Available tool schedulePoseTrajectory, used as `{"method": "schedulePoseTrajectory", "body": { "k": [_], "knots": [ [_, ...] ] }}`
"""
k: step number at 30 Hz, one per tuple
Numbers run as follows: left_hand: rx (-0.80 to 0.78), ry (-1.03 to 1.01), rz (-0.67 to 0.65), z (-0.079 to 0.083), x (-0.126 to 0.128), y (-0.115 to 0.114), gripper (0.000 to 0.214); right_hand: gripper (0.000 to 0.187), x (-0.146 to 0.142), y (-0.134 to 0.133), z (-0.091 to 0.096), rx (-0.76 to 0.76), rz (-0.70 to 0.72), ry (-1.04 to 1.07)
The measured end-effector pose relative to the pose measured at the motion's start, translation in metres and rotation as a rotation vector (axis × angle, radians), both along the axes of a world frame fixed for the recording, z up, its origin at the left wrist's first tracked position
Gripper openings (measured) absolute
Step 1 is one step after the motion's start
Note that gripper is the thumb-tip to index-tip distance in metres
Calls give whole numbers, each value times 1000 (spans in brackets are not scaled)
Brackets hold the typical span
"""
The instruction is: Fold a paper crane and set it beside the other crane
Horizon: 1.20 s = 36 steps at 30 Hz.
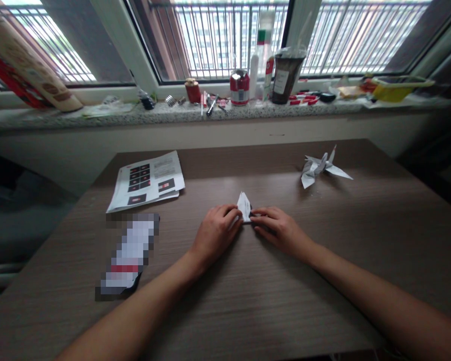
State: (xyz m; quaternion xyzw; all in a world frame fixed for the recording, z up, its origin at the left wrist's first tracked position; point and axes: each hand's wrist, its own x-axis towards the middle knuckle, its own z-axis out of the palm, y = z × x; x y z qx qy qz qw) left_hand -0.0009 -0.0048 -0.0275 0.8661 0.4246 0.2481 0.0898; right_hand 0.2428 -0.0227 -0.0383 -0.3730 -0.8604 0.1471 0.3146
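Note:
My left hand (215,230) and my right hand (277,229) meet at the middle of a brown wooden table (323,260). Both pinch a small folded piece of white paper (244,206) that stands up between their fingertips. The fingers of each hand are curled onto the paper's lower edge, which they hide. A finished paper crane (320,168) lies apart from the hands at the far right of the table.
Printed sheets (148,181) lie at the far left of the table, and a blurred-out flat object (128,256) sits nearer me on the left. The stone windowsill (97,118) behind holds a red can (239,87), bottles, a dark cup (285,75) and small tools.

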Motion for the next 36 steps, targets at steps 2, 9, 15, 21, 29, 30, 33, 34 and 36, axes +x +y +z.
{"method": "schedulePoseTrajectory", "body": {
  "k": [2, 9, 15, 21, 29, 30, 33, 34, 36],
  "knots": [
    [-6, 2, -11, 2, 0, -1, 15, 31, 0, -1, 3, 2, 4, -10],
    [-69, -14, -10, 5, -2, -1, 25, 25, -1, -3, 8, -2, 96, 5],
    [-115, -87, -117, 4, -5, 2, 24, 28, 4, 0, 10, 0, 8, 23],
    [-134, -90, -262, 4, -6, 3, 27, 34, 10, 7, 3, -10, -169, -46],
    [-112, -24, -205, 7, -8, -1, 21, 32, 11, 8, -1, -41, -180, -109],
    [-114, -23, -198, 7, -8, -1, 19, 31, 10, 8, -1, -42, -180, -103],
    [-126, -29, -158, 6, -7, -1, 19, 26, 10, 9, -1, -53, -183, -78],
    [-128, -37, -135, 5, -7, -1, 22, 25, 10, 9, 0, -59, -185, -66],
    [-131, -65, -91, 3, -6, -1, 28, 24, 9, 9, 1, -77, -185, -44]
  ]
}}
